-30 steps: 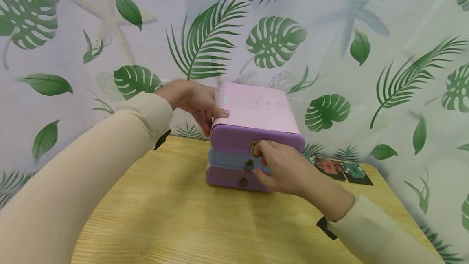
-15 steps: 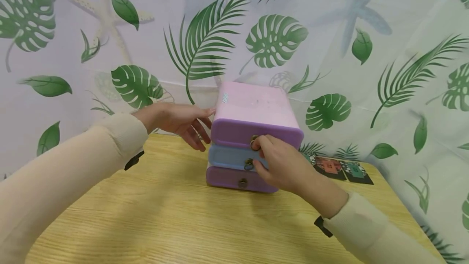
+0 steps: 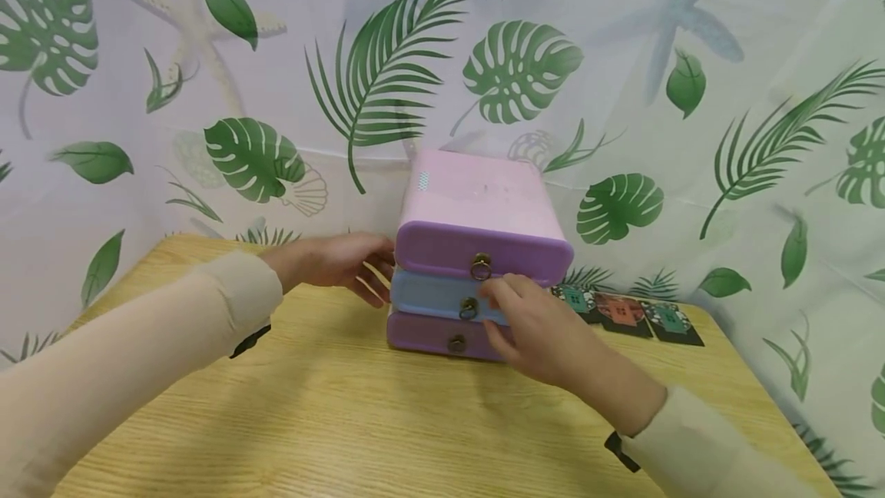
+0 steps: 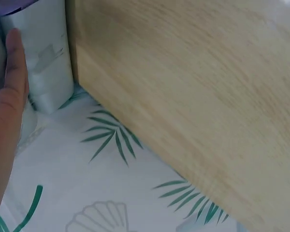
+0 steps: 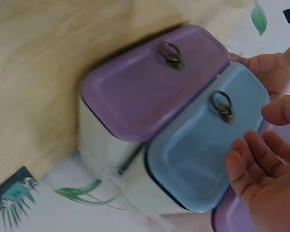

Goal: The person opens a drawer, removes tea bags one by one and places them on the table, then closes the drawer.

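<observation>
A small three-drawer chest stands on the wooden table, with a pink top point(image 3: 484, 190). Its top drawer front point(image 3: 442, 248) is purple, the middle drawer front point(image 3: 425, 292) blue and the bottom drawer front point(image 3: 422, 331) purple. Each front carries a bronze ring pull; the top ring pull point(image 3: 481, 267) hangs free. My left hand point(image 3: 342, 261) is at the chest's left side, fingers extended and partly hidden behind it. Loosely bent, the fingers of my right hand point(image 3: 546, 333) hover before the blue front, beside the middle ring pull point(image 5: 221, 105), holding nothing.
Several dark cards with red and green labels point(image 3: 622, 313) lie on the table to the right of the chest. A white leaf-print cloth point(image 3: 387, 68) hangs right behind the table point(image 3: 332, 421).
My right hand has let go of the top drawer's ring pull and moved slightly down. My left hand has left the top edge and gone down to the chest's left side.
</observation>
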A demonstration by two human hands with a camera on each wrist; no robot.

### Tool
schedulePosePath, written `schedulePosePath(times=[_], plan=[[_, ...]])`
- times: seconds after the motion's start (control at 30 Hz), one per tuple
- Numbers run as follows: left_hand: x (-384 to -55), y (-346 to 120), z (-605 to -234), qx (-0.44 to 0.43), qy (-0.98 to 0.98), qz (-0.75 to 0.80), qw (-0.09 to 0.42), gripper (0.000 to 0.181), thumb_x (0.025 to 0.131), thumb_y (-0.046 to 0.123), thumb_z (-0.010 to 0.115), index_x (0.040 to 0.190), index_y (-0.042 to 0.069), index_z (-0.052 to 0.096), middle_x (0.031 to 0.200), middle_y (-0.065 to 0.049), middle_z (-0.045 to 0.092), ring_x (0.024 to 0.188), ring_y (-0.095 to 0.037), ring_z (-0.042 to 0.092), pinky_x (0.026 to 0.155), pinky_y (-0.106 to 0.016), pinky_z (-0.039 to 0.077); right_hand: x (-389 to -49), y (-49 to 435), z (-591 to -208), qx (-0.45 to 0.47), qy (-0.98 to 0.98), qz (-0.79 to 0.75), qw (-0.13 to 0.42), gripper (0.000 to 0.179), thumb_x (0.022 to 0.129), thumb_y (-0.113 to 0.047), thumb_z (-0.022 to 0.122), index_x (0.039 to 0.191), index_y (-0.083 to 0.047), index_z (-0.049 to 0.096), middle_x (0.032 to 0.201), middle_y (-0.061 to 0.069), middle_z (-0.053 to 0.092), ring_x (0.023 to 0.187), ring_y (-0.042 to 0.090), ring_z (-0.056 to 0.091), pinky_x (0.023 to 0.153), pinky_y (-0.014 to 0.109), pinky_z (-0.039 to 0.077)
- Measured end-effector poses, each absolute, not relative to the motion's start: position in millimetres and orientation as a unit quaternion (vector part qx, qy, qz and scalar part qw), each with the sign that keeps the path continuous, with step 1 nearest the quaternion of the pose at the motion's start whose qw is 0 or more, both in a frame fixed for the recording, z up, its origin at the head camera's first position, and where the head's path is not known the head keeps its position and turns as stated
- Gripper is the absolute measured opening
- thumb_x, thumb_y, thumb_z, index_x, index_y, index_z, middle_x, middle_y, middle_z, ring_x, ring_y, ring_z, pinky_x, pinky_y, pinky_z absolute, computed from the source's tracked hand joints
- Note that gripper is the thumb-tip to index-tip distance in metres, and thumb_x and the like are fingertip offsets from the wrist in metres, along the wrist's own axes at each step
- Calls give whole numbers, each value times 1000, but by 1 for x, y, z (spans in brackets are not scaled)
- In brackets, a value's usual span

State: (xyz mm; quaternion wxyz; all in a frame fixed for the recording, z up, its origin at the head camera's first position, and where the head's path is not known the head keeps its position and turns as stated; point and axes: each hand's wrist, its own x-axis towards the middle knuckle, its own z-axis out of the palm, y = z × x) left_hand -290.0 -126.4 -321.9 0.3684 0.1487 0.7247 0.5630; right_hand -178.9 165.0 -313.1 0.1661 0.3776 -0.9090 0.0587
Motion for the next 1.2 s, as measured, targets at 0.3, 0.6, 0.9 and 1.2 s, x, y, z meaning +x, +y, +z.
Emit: schedulePosePath(times=[0.3, 0.6, 0.9, 1.2], plan=[[-273, -110, -338, 110, 682, 651, 314, 30, 105, 26, 37, 110, 4, 56, 97, -6, 61, 80, -21, 65, 81, -37, 58, -176, 170, -344, 407, -899, -18, 161, 43, 86, -16, 74, 125, 0, 64, 100, 8, 64, 93, 22, 61, 78, 36, 55], [-267, -104, -341, 83, 641, 703, 297, 27, 105, 26, 39, 103, 5, 56, 93, -5, 60, 74, -16, 62, 71, -31, 57, -174, 161, -353, 401, -903, 7, 156, 47, 85, -17, 73, 124, 5, 58, 108, 15, 65, 101, 28, 62, 87, 41, 54], [-267, -102, -343, 73, 640, 710, 284, 29, 105, 29, 39, 105, 6, 55, 97, -7, 57, 75, -17, 61, 69, -30, 56, -177, 158, -349, 390, -910, 18, 139, 38, 86, -15, 73, 116, 3, 59, 106, 14, 63, 98, 26, 61, 85, 39, 53], [-265, -102, -344, 69, 645, 709, 276, 27, 104, 27, 38, 103, 6, 55, 96, -6, 57, 73, -16, 61, 70, -30, 55, -178, 158, -350, 396, -907, 23, 144, 35, 85, -15, 74, 113, 1, 59, 102, 11, 63, 94, 23, 60, 82, 37, 53]])
